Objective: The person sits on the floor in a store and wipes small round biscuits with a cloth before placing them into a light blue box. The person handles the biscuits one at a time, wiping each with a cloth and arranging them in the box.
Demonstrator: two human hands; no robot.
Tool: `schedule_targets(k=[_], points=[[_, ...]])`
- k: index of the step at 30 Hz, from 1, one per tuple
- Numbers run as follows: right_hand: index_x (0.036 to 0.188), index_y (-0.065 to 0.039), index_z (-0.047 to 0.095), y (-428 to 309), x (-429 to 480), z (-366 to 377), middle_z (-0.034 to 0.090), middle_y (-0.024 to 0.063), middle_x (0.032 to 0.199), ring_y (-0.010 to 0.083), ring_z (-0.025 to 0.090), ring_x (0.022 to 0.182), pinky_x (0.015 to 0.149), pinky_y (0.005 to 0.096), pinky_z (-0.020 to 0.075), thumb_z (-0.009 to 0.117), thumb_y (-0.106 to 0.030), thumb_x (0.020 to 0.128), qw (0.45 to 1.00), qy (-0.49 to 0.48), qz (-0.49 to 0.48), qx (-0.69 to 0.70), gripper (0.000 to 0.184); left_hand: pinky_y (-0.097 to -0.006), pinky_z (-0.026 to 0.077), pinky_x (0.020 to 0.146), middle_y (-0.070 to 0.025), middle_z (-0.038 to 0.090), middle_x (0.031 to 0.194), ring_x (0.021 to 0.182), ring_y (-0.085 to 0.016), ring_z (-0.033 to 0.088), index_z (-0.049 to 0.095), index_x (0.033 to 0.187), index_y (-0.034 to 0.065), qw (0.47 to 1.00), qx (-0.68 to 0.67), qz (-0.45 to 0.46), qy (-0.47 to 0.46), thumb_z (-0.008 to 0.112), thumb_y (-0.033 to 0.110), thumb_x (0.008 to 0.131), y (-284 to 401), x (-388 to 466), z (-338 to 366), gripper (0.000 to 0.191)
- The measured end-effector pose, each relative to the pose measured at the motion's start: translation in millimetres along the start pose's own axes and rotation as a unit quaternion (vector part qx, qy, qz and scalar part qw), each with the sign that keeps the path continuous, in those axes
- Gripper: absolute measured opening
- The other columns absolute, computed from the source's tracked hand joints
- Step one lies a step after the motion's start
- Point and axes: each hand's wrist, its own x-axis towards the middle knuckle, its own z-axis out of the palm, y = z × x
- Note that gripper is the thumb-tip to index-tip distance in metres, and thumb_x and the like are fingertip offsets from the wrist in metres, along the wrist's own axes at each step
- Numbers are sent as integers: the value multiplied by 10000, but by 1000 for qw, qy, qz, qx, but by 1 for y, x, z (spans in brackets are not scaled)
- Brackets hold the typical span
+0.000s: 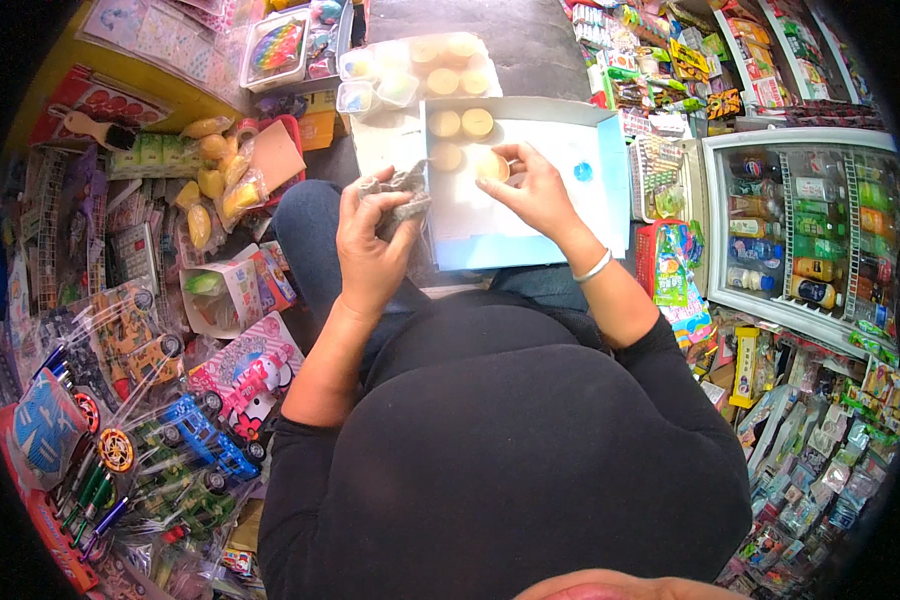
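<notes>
My left hand (379,236) grips a crumpled grey cloth (409,196) beside the left wall of a shallow light-blue box (495,253). Inside the box, my right hand (529,187) has its fingers around a round tan-topped container (493,166). Several similar round containers (477,122) sit in the box's upper left part. A small blue round item (583,171) lies on the white bottom at the right. Beyond the box, more tan round pieces (443,81) and small clear cups (397,88) stand on a pale board.
Packed toys (210,439), yellow items in plastic (211,182) and a wooden-handled brush (97,129) are at the left. At the right stand a red basket (647,259), a glass-fronted drinks cooler (799,136) and crowded racks of small packets (817,465).
</notes>
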Motion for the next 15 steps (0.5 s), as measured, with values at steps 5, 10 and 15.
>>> schedule_targets(k=[5,10,15], points=[[1106,-68,606,6,14,13,586,90,947,192,589,755,696,320,512,769,-198,742,975,52,-132,-172,419,-329,459,920,-134,564,1196,1096,-235,565,639,981,52,1000,-23,-5,-12,734,13,769,-3,-1,0,236],[1102,-68,601,4,25,37,583,94,951,201,597,731,677,329,513,754,-148,732,968,65,-190,-148,408,-329,450,932,-137,574,1183,1102,-233,561,642,985,50,999,-35,-20,-14,734,12,768,-5,-4,-1,239],[1087,-64,593,2,28,51,591,97,974,199,603,656,641,335,513,748,-97,719,979,84,-169,-81,400,-329,449,925,-140,575,1183,1095,-231,562,638,988,48,999,-28,-14,-14,731,20,775,-7,-3,-2,235]])
